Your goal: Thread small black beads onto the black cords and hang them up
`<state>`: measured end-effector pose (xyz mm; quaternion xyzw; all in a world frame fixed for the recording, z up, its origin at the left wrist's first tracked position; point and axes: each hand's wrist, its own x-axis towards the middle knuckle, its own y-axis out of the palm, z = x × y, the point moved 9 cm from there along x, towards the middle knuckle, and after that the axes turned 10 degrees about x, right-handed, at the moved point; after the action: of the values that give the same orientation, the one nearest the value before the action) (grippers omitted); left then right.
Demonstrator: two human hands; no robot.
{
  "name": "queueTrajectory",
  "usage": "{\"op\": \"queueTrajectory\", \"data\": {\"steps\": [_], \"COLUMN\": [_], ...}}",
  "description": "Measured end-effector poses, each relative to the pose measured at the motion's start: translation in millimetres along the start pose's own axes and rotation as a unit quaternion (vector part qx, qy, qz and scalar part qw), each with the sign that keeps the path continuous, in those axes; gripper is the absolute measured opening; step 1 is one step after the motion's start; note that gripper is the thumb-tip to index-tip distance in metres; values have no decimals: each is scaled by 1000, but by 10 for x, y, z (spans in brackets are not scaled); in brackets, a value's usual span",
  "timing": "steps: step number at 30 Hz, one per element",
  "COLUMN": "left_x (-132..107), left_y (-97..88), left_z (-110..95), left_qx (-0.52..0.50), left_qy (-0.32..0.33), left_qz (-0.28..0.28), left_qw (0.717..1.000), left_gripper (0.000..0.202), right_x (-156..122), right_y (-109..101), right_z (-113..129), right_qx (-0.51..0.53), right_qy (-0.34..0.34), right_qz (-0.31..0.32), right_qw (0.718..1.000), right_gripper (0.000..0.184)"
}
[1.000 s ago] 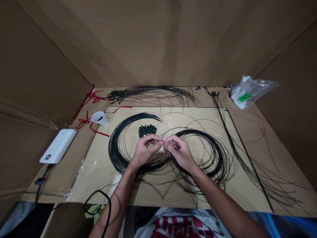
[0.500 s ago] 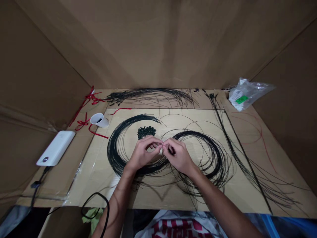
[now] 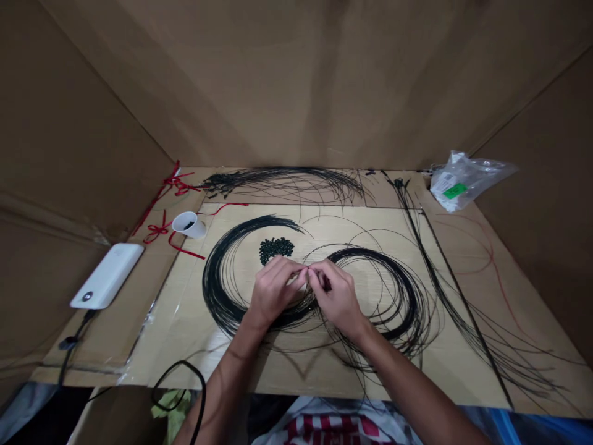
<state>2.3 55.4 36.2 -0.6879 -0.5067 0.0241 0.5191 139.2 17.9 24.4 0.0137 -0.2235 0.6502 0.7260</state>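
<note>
Tall brown cardboard walls (image 3: 296, 80) close in the space at the back, with matching panels angling in on the left (image 3: 69, 136) and right (image 3: 546, 117), their creases and folds plainly showing. The bench (image 3: 463, 228) is covered in brown cardboard, with a paler cardboard sheet (image 3: 287, 378) taped on top. The light is dim and soft, and no window shows.

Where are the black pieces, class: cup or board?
Mostly on the board: a heap lies there; a few dark ones show inside the white cup.
</note>
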Motion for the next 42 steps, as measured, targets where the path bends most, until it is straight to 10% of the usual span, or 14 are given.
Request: {"op": "queueTrajectory", "data": {"steps": [21,33,42], "left_x": [-26,-34,-113], "left_y": [-109,-389,-576], "left_z": [-285,-46,157], "left_qx": [56,64,75], "left_qy": [65,8,-74], "left_qz": [-80,-214,-262], "left_qw": [993,975,959], "left_gripper": [14,19,11], "right_x": [-94,77,-76], "right_y": [19,-132,280], "right_z": [127,-58,-189], "right_qx": [-4,44,229], "right_qy": [-70,49,183], "right_qz": [-29,-25,193], "right_qw": [997,998,936], "right_gripper": [19,23,41]}}
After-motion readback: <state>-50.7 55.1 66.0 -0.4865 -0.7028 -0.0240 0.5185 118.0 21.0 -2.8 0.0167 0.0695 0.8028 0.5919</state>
